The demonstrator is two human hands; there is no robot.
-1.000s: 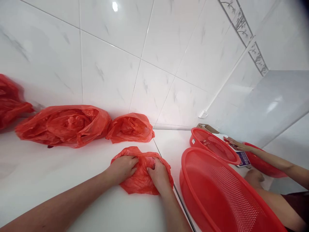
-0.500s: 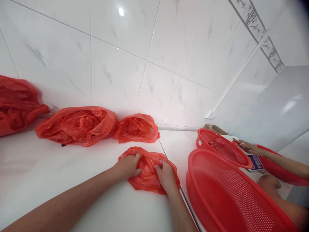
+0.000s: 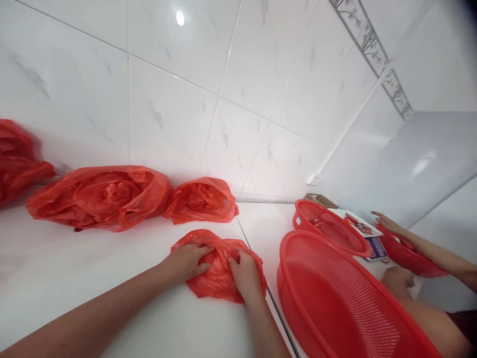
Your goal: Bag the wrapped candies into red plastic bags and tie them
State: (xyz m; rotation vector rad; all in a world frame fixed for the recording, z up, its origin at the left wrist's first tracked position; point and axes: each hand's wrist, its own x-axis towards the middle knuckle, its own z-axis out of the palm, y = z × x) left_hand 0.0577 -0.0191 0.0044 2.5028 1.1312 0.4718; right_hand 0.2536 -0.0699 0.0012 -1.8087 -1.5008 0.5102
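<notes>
A small crumpled red plastic bag (image 3: 218, 271) lies on the white counter (image 3: 112, 278) in front of me. My left hand (image 3: 185, 261) rests on its left side with fingers curled into the plastic. My right hand (image 3: 245, 275) grips its right side, fingers pinching the film. Both hands touch the same bag, close together.
Two fuller red bags (image 3: 100, 197) (image 3: 201, 201) and part of another (image 3: 17, 159) lie along the tiled wall. A large red mesh basket (image 3: 335, 303) sits right of my hands, a smaller one (image 3: 330, 226) behind it. Another person's hand (image 3: 387, 223) reaches over a third basket (image 3: 406, 251).
My hands stay on the small bag, fingers working the plastic slightly. The other person's hand has moved right, from the card by the small basket to the far basket.
</notes>
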